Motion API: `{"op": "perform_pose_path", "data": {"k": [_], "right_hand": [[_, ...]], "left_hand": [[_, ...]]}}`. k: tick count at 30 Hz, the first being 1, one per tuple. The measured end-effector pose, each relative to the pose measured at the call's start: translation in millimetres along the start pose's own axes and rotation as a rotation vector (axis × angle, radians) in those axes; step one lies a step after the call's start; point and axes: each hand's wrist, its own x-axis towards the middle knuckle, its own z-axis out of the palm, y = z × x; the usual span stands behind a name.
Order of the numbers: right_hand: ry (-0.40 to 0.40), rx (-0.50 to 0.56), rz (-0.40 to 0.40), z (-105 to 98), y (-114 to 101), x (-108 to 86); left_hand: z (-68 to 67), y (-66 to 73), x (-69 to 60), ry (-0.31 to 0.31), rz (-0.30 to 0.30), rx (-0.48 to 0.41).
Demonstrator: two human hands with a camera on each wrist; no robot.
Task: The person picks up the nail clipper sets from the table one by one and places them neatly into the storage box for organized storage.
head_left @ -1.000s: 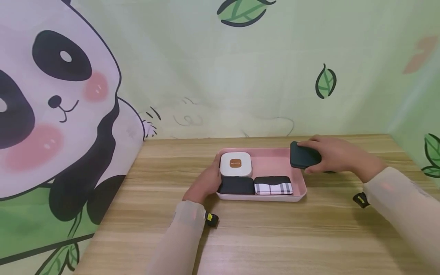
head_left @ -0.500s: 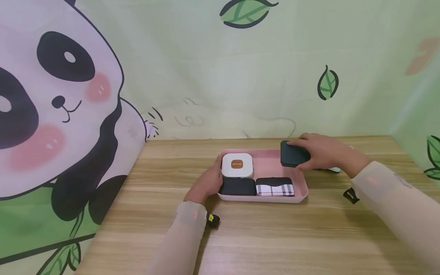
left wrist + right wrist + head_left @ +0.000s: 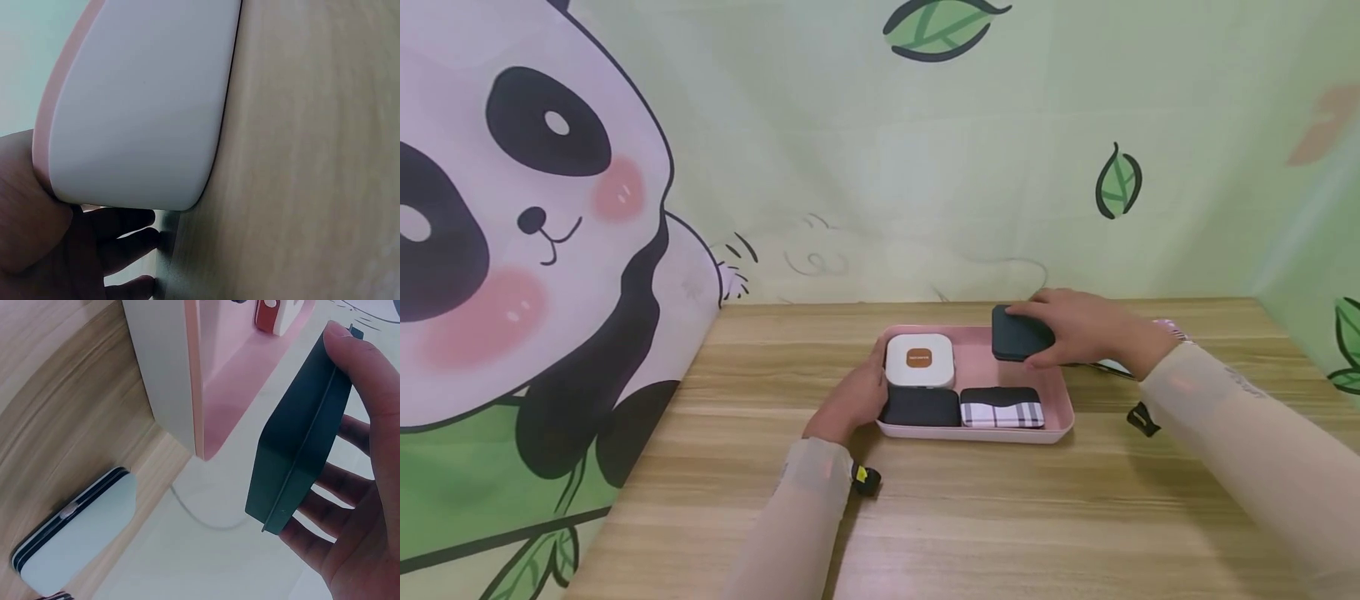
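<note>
My right hand (image 3: 1086,327) holds a flat dark green case (image 3: 1021,335) above the back right part of a pink tray (image 3: 1058,392). In the right wrist view, the thumb lies on one edge of this case and the fingers support its far side. My left hand (image 3: 853,392) rests against the tray's left end; in the left wrist view its fingers (image 3: 128,247) extend fairly straight beside the end wall, thumb hidden. Inside the tray, a white rounded case (image 3: 920,371) with a brown label stands at back left. A black case (image 3: 922,407) and a plaid-and-black case (image 3: 1002,408) occupy the front.
Right of the tray, a pale flat case (image 3: 81,531) with a dark seam lies on the wooden table (image 3: 1000,517), partly hidden by the right arm in the head view. A patterned item (image 3: 1171,328) shows behind that wrist. A panda-print cloth (image 3: 850,167) hangs behind.
My right hand has carried the dark green case leftward, from the tray's right edge to over its back right part. The pale case on the table has come into view. The left hand stays put.
</note>
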Motion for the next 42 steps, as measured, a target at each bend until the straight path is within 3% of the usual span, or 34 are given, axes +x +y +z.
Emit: {"op": "perform_pose_path", "data": {"k": [7,19,26,42], "right_hand": [[0.007,0.001,-0.024,8,-4,10.1],[-0.029,0.0,-0.016,18,-6,20.7],[-0.029,-0.066,-0.048,26,-4,29.7],[-0.074,-0.025,-0.058,31,-10,36.1]], "left_hand": [[3.0,-7.5,2.6,0.002,0.005,0.058],[1.7,-3.1,3.9,0.001,0.022,0.026],[1.3,-2.2,2.7,0.004,0.009,0.017],[1.7,-4.3,4.1,0.006,0.03,0.026]]}}
